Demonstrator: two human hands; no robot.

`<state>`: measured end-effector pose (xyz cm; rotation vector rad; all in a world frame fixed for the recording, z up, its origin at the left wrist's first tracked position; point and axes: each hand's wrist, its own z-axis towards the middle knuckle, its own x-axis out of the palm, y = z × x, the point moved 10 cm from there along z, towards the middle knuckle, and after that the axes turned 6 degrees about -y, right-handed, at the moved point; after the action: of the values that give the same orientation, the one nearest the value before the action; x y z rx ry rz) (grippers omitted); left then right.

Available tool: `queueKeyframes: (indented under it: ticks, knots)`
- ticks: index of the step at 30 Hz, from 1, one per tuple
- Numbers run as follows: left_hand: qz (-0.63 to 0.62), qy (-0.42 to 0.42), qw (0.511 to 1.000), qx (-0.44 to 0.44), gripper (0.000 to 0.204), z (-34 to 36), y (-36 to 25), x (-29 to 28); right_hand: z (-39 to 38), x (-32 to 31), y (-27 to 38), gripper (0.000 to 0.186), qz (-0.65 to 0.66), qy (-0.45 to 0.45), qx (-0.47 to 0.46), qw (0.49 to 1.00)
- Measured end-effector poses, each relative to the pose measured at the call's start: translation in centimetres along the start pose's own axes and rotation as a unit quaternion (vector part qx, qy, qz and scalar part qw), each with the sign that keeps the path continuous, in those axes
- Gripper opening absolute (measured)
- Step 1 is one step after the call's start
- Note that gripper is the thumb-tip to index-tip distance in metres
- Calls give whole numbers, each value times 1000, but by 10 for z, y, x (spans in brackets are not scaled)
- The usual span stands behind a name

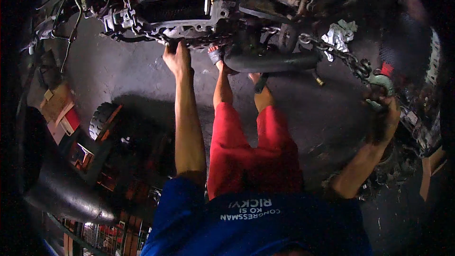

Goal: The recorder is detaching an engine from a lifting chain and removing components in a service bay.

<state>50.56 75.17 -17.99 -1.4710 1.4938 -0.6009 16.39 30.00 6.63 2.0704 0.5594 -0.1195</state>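
Note:
My left hand (pixel 178 60) reaches forward to the near edge of a greasy engine block (pixel 182 19). Its fingers curl round a heavy steel chain (pixel 137 29), partly hidden by the hand. This chain drapes down over the block's left side. On the far right, my right hand (pixel 391 111) closes on a large metal hook (pixel 380 83). A second length of chain (pixel 348 58) runs from beside the hook up and left to the machinery. Shadow covers part of the right hand's fingers.
A thick black hose (pixel 275 60) crosses in front of my feet. Crumpled white paper (pixel 339 35) lies by the chain. To the left are a small tyre (pixel 103 121), cardboard (pixel 57 104) and a dark rounded cylinder (pixel 71 194). Greasy machine parts (pixel 398 166) stand at right.

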Motion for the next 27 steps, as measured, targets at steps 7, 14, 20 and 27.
queueKeyframes:
  ticks: [7, 14, 20, 27]
  knots:
    - [-330, 244, 912, 4, 35, -85, -157, 22, 33, 8, -50, 31, -132, -11, -37, 991]
    - [-53, 326, 940, 85, 38, -148, -240, 87, 28, 194, -151, 45, -152, 236, 6, 960]
    - [148, 308, 934, 103, 34, -127, -163, 108, 58, 226, -202, 52, -14, 256, -212, 943]
    - [244, 351, 900, 85, 39, -142, -115, 126, 34, 258, -179, 58, 235, 244, 125, 932]
